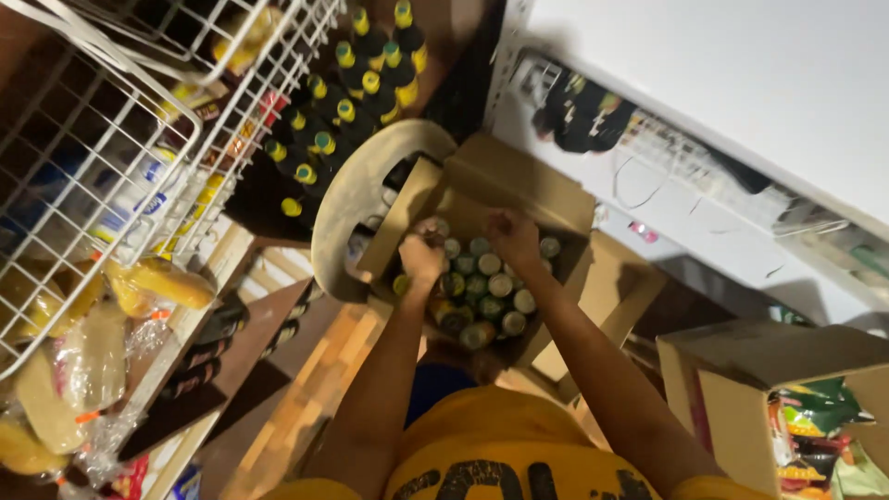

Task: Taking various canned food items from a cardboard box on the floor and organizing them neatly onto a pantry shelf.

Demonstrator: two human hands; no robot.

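An open cardboard box [519,181] stands in front of me, packed with several small bottles [489,287] with green and pale caps. Both my arms reach down into it. My left hand [421,257] is a closed fist at the box's left side, gripping the top of a bottle. Over the far row, my right hand [512,237] has its fingers curled down around another bottle top. My yellow shirt [500,444] fills the bottom of the view.
The box rests against a round beige stool top [344,208]. Dark bottles with yellow and green caps [338,102] fill a shelf behind. White wire baskets [102,139] and bagged bread [83,352] are at left. A second carton of snack packets [741,407] stands at right, below a white cabinet [722,83].
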